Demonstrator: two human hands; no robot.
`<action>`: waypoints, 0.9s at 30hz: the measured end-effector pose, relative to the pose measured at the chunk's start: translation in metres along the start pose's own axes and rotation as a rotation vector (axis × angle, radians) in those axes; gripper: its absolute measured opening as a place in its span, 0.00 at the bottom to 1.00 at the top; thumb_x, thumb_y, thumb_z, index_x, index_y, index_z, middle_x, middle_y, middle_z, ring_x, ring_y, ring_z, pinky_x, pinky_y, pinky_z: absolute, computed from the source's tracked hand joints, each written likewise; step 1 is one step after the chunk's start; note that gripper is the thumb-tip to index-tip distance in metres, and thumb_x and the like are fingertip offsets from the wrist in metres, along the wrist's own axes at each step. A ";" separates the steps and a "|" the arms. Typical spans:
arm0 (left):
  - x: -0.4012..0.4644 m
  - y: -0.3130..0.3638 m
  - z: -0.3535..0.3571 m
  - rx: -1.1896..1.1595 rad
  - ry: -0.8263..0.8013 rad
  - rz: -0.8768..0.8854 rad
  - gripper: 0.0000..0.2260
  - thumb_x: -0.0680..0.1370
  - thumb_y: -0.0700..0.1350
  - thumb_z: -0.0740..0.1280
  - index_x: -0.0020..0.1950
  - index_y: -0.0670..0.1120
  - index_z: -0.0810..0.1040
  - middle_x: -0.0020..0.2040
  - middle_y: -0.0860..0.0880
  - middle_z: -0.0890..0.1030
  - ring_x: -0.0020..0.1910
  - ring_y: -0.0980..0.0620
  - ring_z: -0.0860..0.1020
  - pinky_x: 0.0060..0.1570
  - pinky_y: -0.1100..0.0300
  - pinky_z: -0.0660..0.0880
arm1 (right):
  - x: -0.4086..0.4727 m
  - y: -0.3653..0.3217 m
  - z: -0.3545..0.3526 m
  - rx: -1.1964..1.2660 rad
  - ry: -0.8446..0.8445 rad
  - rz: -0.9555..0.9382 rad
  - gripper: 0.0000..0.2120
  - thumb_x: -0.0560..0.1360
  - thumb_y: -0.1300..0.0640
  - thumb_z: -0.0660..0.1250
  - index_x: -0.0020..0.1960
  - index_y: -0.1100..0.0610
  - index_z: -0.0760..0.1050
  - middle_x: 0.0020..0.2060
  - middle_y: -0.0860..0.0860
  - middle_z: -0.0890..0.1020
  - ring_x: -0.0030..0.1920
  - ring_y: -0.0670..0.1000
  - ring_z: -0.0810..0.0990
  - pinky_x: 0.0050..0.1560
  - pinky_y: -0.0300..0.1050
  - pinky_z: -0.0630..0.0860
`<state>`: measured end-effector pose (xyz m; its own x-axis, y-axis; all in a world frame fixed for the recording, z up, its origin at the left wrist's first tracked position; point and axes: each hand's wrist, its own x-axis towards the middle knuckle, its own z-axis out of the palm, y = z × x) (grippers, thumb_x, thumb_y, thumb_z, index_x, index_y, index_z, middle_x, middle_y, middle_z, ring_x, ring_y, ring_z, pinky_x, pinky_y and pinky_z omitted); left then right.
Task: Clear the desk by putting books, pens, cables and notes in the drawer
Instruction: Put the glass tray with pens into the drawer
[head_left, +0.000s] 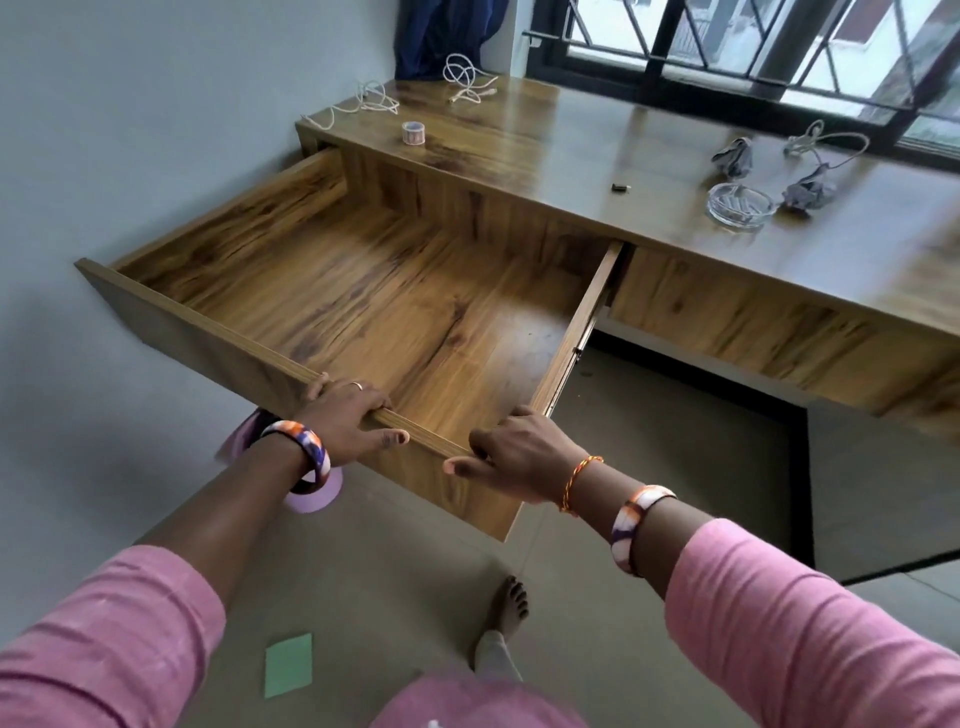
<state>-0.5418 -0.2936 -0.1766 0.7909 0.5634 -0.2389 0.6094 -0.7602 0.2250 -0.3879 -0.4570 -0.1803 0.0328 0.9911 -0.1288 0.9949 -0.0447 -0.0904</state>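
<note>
A wide wooden drawer (363, 291) stands pulled far out of the desk (597, 150), and its inside holds nothing. My left hand (348, 415) grips the top edge of the drawer's front panel, fingers curled over it. My right hand (514, 454) grips the same edge further right, near the corner. On the desk's far left lie two white cables (371, 98) (465, 78) and a roll of tape (414, 133). At the right lies a grey cable (831, 148) beside two crumpled grey papers (733, 156) (808, 193).
A glass ashtray (738, 205) and a small dark object (621, 187) sit on the desk. A green note (289, 664) and a pink note (311, 493) lie on the floor. A barred window (779, 47) and a blue curtain (447, 31) are behind.
</note>
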 end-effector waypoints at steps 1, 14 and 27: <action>0.001 0.000 -0.001 0.007 -0.018 -0.003 0.20 0.75 0.60 0.62 0.63 0.52 0.73 0.63 0.52 0.73 0.67 0.52 0.66 0.71 0.50 0.46 | 0.000 -0.002 0.001 -0.005 0.005 0.002 0.32 0.75 0.33 0.44 0.43 0.58 0.74 0.32 0.53 0.79 0.34 0.52 0.75 0.56 0.49 0.69; 0.021 0.024 -0.026 0.255 -0.369 -0.057 0.22 0.76 0.59 0.61 0.60 0.44 0.75 0.59 0.45 0.77 0.55 0.47 0.75 0.47 0.61 0.66 | 0.003 0.005 -0.011 -0.031 -0.060 -0.122 0.31 0.77 0.36 0.45 0.39 0.60 0.74 0.29 0.53 0.74 0.29 0.54 0.71 0.52 0.49 0.69; 0.150 0.187 -0.078 0.111 -0.235 0.126 0.25 0.76 0.59 0.62 0.67 0.45 0.70 0.64 0.47 0.75 0.61 0.49 0.74 0.56 0.58 0.70 | -0.005 0.183 -0.076 0.061 0.156 -0.075 0.11 0.78 0.54 0.58 0.55 0.55 0.78 0.45 0.54 0.83 0.44 0.54 0.81 0.38 0.38 0.66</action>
<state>-0.3052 -0.3258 -0.0969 0.8179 0.3815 -0.4307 0.4868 -0.8578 0.1648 -0.1991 -0.4606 -0.1211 -0.0224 0.9991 0.0350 0.9877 0.0275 -0.1542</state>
